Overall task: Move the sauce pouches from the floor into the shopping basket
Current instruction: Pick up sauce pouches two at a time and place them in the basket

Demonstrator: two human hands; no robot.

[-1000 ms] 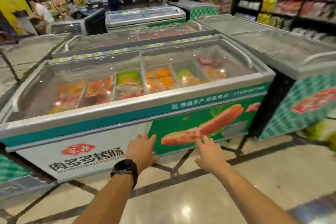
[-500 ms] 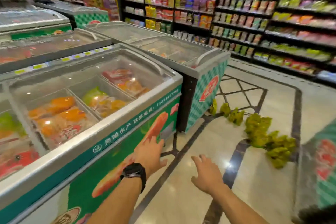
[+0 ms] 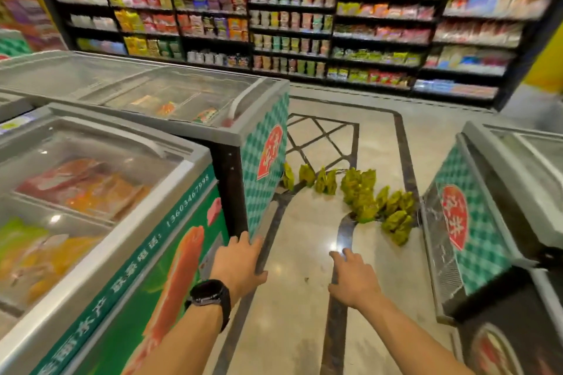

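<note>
Green-yellow sauce pouches [image 3: 362, 198] sit in a loose scatter on the polished stone floor [image 3: 298, 253], in the aisle between a green-checked chest freezer [image 3: 265, 161] on the left and a second checked freezer [image 3: 469, 222] on the right. Several stand upright and lean together. Left hand [image 3: 240, 265], black watch [image 3: 210, 295] on the wrist, reaches forward with fingers relaxed, holding nothing. Right hand [image 3: 353, 277] likewise spread and empty above the floor. Both hands well short of the pouches. Packed shelves [image 3: 292, 15] line the far wall, blurred.
</note>
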